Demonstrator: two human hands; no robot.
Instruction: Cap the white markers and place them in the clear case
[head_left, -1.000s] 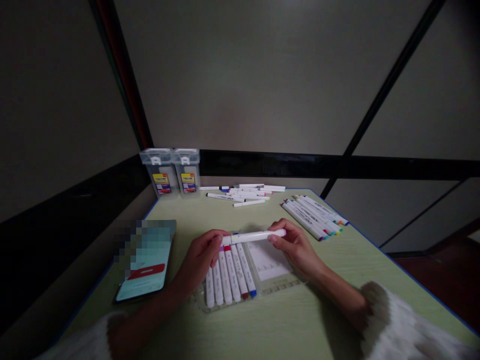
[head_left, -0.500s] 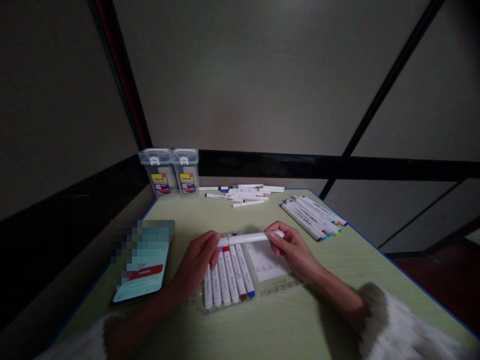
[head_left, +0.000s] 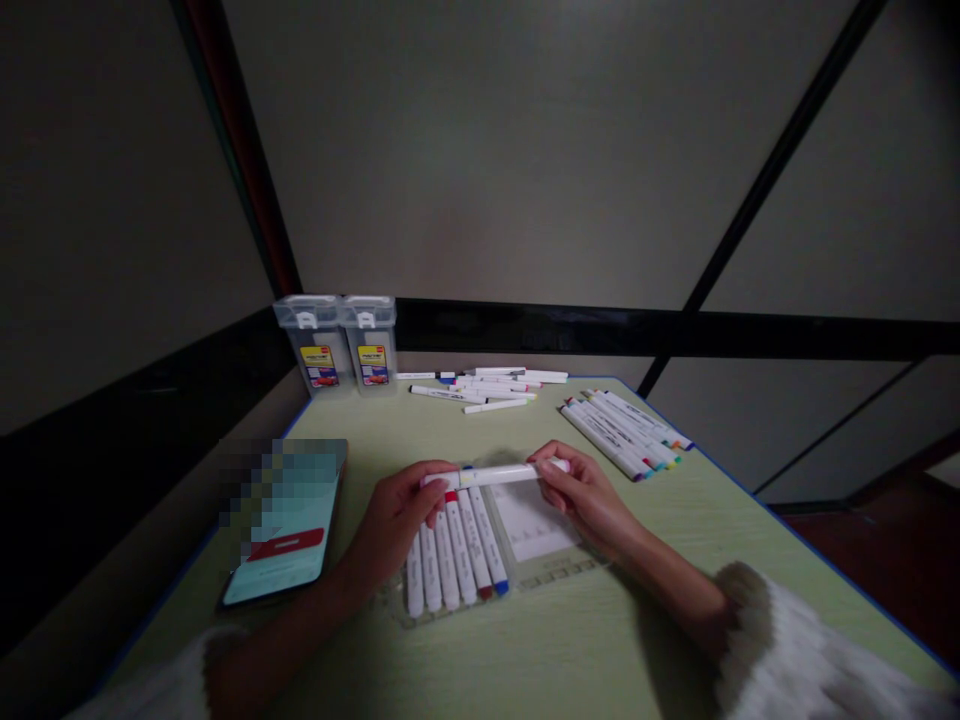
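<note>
Between my two hands a white marker (head_left: 499, 475) is held level, its pinkish end at the right. The fingers of my left hand (head_left: 409, 505) close on its left end, and those of my right hand (head_left: 577, 490) pinch the other end. Beneath it lies an opened clear plastic case (head_left: 555, 572). Several white markers (head_left: 457, 560) rest side by side in the left half of the case, some with red, brown or blue ends. Their upper left tips are partly hidden by my left hand. A white paper insert (head_left: 532, 520) shows in the right half.
Left of my hands lies a phone (head_left: 289, 530) with a lit, partly pixelated screen. Two clear lidded boxes (head_left: 322, 345) stand at the back left. Loose markers (head_left: 495, 385) lie along the back, and a row of markers (head_left: 626, 430) lies at the right, near the table edge.
Both hands keep hold of the marker throughout. My left fingers have shifted slightly around its left end. The camera view has moved a little.
</note>
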